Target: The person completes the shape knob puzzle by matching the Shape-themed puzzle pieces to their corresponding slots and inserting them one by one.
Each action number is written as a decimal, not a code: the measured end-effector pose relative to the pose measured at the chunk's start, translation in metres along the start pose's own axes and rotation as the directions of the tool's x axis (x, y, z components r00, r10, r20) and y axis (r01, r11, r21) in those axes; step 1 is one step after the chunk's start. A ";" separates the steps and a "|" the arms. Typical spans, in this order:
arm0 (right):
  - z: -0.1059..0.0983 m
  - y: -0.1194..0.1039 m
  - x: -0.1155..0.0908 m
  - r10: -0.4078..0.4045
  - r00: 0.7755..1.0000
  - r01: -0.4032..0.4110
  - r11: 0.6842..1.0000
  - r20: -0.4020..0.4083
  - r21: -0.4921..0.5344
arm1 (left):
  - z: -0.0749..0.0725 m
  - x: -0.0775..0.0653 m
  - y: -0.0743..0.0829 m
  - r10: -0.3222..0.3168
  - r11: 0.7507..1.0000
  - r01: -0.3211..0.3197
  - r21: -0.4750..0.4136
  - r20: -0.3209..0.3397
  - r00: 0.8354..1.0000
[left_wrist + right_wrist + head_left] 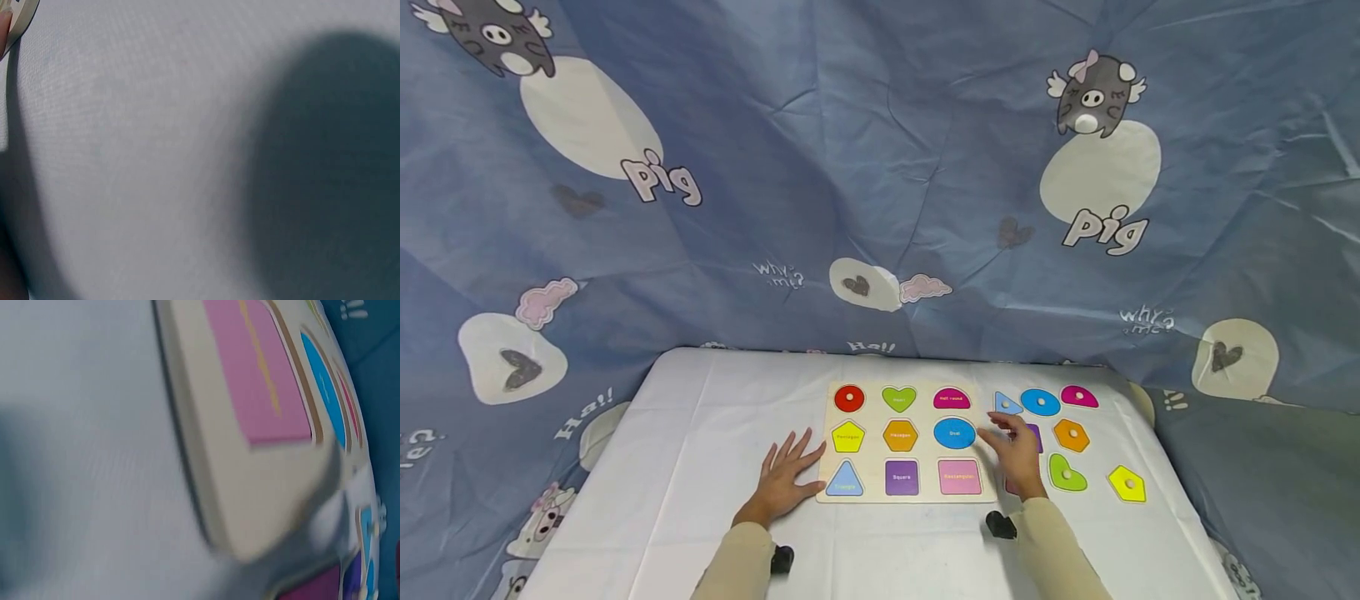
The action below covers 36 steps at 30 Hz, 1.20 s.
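A pale wooden shape puzzle board (917, 496) lies flat on the table, with a red circle piece (849, 406) in its top-left slot. My left hand (782, 485) rests at the board's left edge, fingers spread, thumb and fingertips against the rim. Just past the right edge hovers my right hand (1019, 454), fingers loosely bent, with nothing seen between thumb and fingertips. Partly hidden beneath it are a purple square piece (1036, 437) and a dark pink piece (315, 587). Close to its fingertips lies a light blue triangle piece (1006, 403).
Right of the board lie more knobbed pieces: a blue oval (1040, 408), a magenta half round (1079, 402), an orange hexagon (1063, 443), a green heart (1060, 482) and a yellow pentagon (1127, 492). Behind the white-covered table (700, 433) hangs a blue patterned cloth (880, 167).
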State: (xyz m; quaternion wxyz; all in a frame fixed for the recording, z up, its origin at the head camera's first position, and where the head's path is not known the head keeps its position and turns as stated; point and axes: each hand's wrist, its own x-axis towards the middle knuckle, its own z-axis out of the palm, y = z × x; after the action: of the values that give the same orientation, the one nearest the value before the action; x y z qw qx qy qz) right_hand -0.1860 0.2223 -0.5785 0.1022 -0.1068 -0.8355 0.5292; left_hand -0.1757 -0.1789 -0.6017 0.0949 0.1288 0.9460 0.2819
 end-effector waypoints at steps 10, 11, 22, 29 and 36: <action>-0.030 0.017 -0.001 0.103 0.994 -0.105 0.993 -0.036 -0.060 | -0.004 0.003 -0.001 -0.016 1.000 0.016 0.004 0.010 1.000; -0.033 0.019 -0.002 0.114 0.993 -0.116 0.991 -0.035 -0.065 | -0.004 0.004 -0.002 -0.016 1.000 0.016 0.004 0.011 1.000; -0.060 0.044 -0.015 0.083 0.980 -0.107 0.986 -0.178 -0.125 | -0.003 0.001 -0.003 -0.026 1.000 0.026 0.002 0.008 1.000; -0.077 0.051 -0.024 0.151 0.964 -0.191 0.966 -0.219 -0.176 | -0.004 0.001 0.002 -0.019 1.000 0.019 -0.008 0.020 1.000; -0.087 0.061 -0.033 0.245 0.944 -0.290 0.936 -0.222 -0.198 | -0.001 0.001 0.003 -0.024 1.000 0.024 0.001 0.022 0.999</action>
State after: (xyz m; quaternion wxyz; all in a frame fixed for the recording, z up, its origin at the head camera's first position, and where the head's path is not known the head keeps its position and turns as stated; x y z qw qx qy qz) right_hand -0.1258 0.3130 -0.5992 0.0970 -0.2819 -0.8544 0.4257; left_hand -0.1767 -0.1763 -0.5990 0.1087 0.1204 0.9465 0.2791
